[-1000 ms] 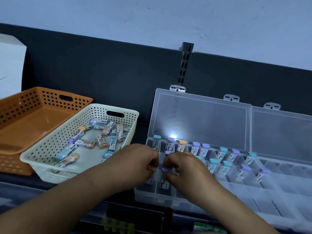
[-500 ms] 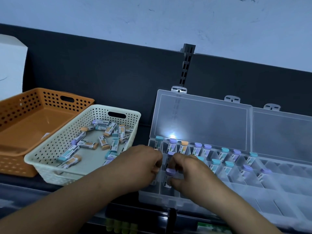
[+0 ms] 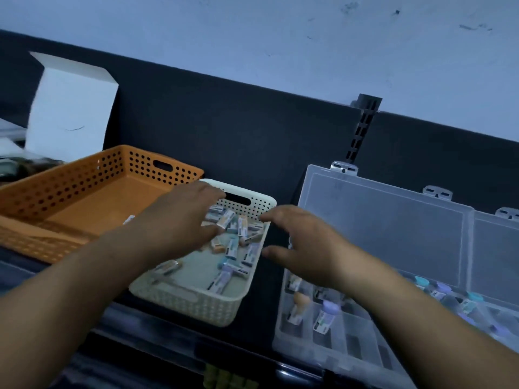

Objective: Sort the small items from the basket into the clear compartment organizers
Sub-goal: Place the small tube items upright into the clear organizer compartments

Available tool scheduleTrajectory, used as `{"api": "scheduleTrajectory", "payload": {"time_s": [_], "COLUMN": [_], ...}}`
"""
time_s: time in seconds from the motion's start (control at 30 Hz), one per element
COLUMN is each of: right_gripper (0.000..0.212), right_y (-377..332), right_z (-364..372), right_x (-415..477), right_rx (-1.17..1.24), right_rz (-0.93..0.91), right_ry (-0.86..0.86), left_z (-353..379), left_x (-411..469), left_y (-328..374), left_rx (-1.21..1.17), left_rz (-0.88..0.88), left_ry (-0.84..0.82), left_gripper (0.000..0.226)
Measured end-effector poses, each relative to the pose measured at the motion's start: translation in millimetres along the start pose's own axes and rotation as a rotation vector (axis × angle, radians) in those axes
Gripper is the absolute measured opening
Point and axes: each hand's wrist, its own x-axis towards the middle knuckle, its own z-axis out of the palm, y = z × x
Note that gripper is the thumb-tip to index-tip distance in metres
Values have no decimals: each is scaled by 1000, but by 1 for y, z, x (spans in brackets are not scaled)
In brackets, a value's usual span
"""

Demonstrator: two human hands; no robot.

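The basket (image 3: 196,306) holds loose vials (image 3: 232,248); the organizer (image 3: 331,357), several in compartments. The left hand (image 3: 179,220) is above the basket, the right hand (image 3: 306,248) beside it, both spread, empty. An orange basket (image 3: 70,186) sits left.

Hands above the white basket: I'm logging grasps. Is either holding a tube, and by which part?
Nothing held. Left hand open over the tubes; right hand open beside the white basket.

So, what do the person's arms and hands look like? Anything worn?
The left forearm and right forearm are bare as far as the frame shows; no sleeve is visible. The left hand and the right hand wear no gloves. No watch, bracelet or ring shows, though the picture is slightly blurred.
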Motion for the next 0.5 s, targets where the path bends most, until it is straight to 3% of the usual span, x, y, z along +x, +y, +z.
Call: {"api": "scheduleTrajectory", "payload": {"time_s": [0.2,0.43,0.5], "right_gripper": [70,70,60], "right_y": [-19,-44,-50], "right_z": [27,69,77], "right_x": [72,116,124], "right_rx": [-114,-214,-270], "right_rz": [-36,-2,-20], "right_ry": [-225,-439,-447], "left_z": [4,14,14], "left_x": [-5,-4,-3], "left_y": [-44,-54,-55], "left_rx": [53,-58,-82], "left_rz": [-138,-143,-140], "left_ry": [-92,-75,-66], "left_gripper": [74,68,66]}}
